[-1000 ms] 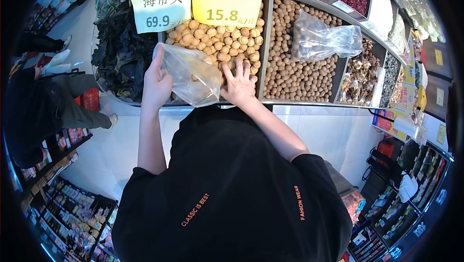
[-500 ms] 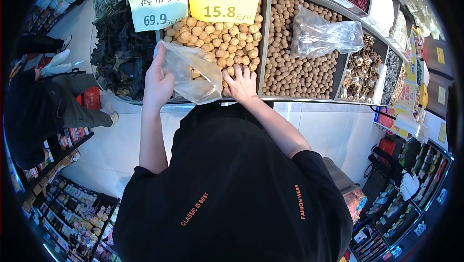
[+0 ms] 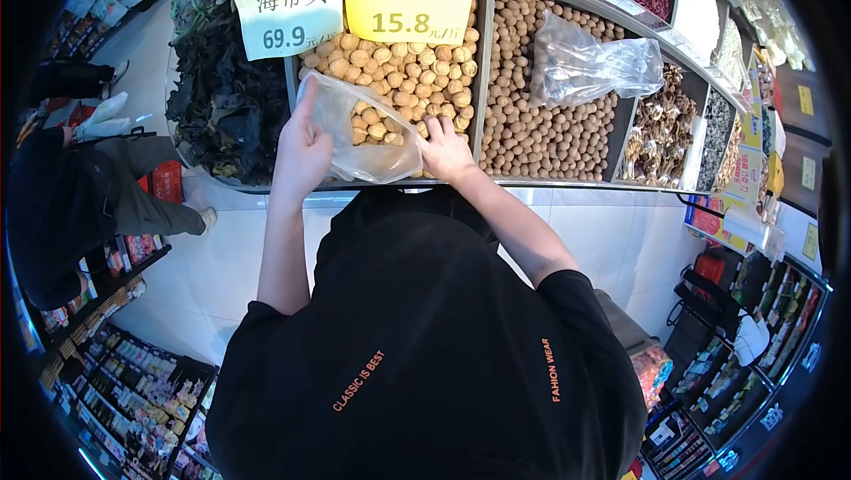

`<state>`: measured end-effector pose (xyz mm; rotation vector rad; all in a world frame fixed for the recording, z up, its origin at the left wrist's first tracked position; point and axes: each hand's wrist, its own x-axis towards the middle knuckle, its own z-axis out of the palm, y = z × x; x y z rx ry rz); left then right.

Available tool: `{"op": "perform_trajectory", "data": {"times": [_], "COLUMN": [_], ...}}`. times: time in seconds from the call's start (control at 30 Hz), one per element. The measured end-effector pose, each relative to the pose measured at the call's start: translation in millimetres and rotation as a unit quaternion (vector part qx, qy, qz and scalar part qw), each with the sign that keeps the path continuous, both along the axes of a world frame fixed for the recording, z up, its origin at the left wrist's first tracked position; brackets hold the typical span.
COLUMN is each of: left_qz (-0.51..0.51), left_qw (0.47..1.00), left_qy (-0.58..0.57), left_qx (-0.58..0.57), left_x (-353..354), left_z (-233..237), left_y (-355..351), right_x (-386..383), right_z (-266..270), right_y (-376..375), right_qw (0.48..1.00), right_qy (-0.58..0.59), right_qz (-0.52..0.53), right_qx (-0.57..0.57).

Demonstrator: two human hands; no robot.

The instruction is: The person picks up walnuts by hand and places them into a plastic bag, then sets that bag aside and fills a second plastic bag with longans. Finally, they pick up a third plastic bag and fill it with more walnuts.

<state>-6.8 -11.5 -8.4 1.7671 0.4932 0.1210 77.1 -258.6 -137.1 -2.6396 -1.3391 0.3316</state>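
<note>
My left hand [image 3: 304, 150] is closed on the left edge of a clear plastic bag [image 3: 372, 162], thumb pointing up along its rim. The bag lies with its mouth spread over the front of a bin of walnuts [image 3: 403, 72], and several walnuts show through its opening. My right hand [image 3: 448, 154] is at the bag's right edge, its fingers curled down among the walnuts; what is under the palm is hidden. A yellow price sign [image 3: 409, 1] stands over the back of this bin.
Dark dried kelp [image 3: 226, 99] fills the bin on the left, under a pale blue price sign [image 3: 291, 15]. To the right, a bin of smaller brown nuts [image 3: 550, 139] has another plastic bag [image 3: 596, 59] on top. A person [image 3: 97, 196] is at the far left by a shelf.
My right hand has drawn its spread fingers together and moved against the bag's edge. My left hand has shifted slightly right, and the bag's mouth is wider, with more walnuts visible in its opening.
</note>
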Motion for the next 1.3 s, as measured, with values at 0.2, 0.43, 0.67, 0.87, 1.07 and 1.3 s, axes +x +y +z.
{"op": "perform_trajectory", "data": {"times": [0.2,0.43,0.67,0.87,1.07,1.3], "left_qz": [-0.009,-0.04,-0.071,-0.123,-0.136,-0.163], "left_qw": [0.999,0.998,0.991,0.983,0.964,0.943], "left_qy": [0.036,-0.014,-0.07,-0.02,-0.096,-0.139], "left_qx": [0.007,0.057,0.089,0.136,0.207,0.256], "left_x": [1.3,7.2,10.8,10.2,5.0,-3.0], "left_z": [6.7,10.6,-0.1,18.0,14.8,5.3], "left_y": [-5.6,-18.6,-29.4,-43.9,-62.0,-73.5], "right_x": [-3.5,2.7,18.8,25.9,9.1,13.5], "right_z": [-7.3,-16.3,9.4,100.3,133.6,58.8], "right_y": [-2.7,-1.9,-0.7,-14.8,9.5,94.4], "right_qw": [0.995,0.96,0.858,0.558,0.609,0.906], "right_qy": [-0.002,0.057,0.17,0.465,0.603,0.384], "right_qz": [-0.047,-0.167,-0.298,-0.366,-0.199,-0.126], "right_qx": [0.09,0.219,0.382,0.582,0.475,0.126]}}
